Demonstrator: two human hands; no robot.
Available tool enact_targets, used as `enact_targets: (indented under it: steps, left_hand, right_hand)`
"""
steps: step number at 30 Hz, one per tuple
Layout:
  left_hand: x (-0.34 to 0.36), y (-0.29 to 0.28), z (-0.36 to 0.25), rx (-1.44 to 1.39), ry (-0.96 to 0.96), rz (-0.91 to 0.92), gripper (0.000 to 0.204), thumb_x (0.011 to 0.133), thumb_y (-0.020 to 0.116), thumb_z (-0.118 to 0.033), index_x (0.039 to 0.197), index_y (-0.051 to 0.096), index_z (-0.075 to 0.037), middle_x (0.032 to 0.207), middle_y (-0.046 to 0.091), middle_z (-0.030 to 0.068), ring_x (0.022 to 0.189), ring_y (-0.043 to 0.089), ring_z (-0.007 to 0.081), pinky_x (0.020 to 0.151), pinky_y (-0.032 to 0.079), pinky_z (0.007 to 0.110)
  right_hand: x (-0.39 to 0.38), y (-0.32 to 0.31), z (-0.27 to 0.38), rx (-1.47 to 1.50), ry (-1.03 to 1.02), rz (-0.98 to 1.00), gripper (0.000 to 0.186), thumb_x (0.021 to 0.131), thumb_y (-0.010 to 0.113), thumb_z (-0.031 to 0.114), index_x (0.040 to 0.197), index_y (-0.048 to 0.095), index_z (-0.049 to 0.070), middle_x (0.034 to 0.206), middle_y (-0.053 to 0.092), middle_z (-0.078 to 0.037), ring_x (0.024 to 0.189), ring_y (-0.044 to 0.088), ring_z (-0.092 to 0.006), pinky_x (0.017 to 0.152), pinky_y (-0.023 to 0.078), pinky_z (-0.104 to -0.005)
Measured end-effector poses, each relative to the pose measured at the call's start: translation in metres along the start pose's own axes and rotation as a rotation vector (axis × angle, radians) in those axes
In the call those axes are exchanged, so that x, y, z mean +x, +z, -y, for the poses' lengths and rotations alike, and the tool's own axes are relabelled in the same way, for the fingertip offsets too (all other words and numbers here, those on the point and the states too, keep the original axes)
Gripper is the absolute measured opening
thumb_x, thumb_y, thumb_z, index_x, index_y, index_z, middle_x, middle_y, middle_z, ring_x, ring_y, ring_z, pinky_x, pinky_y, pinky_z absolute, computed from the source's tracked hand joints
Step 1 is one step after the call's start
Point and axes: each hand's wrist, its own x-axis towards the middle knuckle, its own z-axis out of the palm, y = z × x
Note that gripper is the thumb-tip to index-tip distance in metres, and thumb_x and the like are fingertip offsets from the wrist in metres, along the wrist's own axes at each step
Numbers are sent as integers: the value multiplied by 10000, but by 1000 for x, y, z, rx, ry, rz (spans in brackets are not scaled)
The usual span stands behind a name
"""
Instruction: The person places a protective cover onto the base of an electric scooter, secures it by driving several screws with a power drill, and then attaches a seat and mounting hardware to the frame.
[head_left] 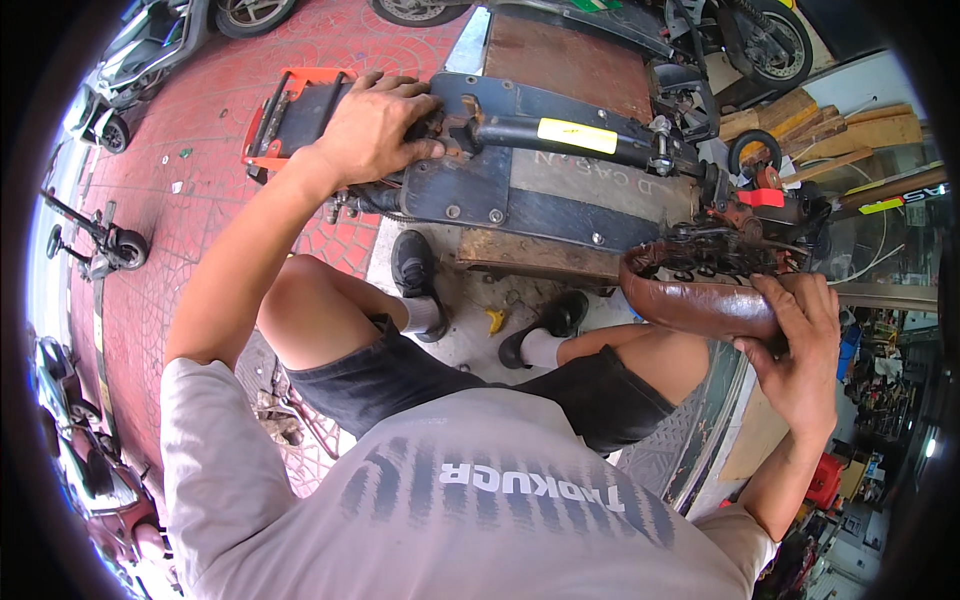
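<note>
Left hand (pixel 385 125) lies palm-down on scooter (pixel 560 178), right hand (pixel 798 340) clasping brown fender (pixel 700 302).

Tabletop (pixel 560 257): low, brown, wooden; carries scooter (pixel 450 185), its dark deck lying along the top | pale floor (pixel 465 350) beneath: small yellow object (pixel 494 320) | red patterned paving (pixel 190 260): another scooter, upright (pixel 112 246), white scrap (pixel 177 187), green scrap (pixel 186 153)
</note>
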Motion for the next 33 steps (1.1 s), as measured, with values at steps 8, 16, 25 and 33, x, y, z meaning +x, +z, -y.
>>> enact_targets:
  steps: [8,16,25,33]
  left_hand:
    - [-3,-5,-1,-68,14,-52,596,905,766,-396,1344,676,-2,1417,663,236,1382,564,404,1201,377,538]
    - [-5,-1,-3,-68,-35,-63,569,914,756,-368,1346,671,-7,1381,684,232,1382,572,416,1259,336,546]
    - [-4,7,3,-100,5,-133,500,905,774,-374,1262,707,-31,1161,760,194,1231,662,349,1190,376,520]
    - [-5,9,3,-63,-30,-97,518,909,781,-380,1283,706,-29,1263,726,190,1251,639,386,1180,403,518]
  right_hand:
    - [17,9,-20,144,-50,-137,302,759,869,205,854,638,34,810,623,-95,774,566,-314,752,401,-407]
    - [25,26,-27,54,-52,-276,290,820,865,180,796,616,32,737,572,-90,693,528,-287,659,403,-389]
    - [34,26,13,-18,35,-468,222,854,848,116,976,722,-19,958,696,-146,853,650,-310,807,520,-384]
    - [108,167,136,840,263,-304,289,924,728,94,1194,714,-7,1041,721,-195,920,727,-399,842,566,-466]
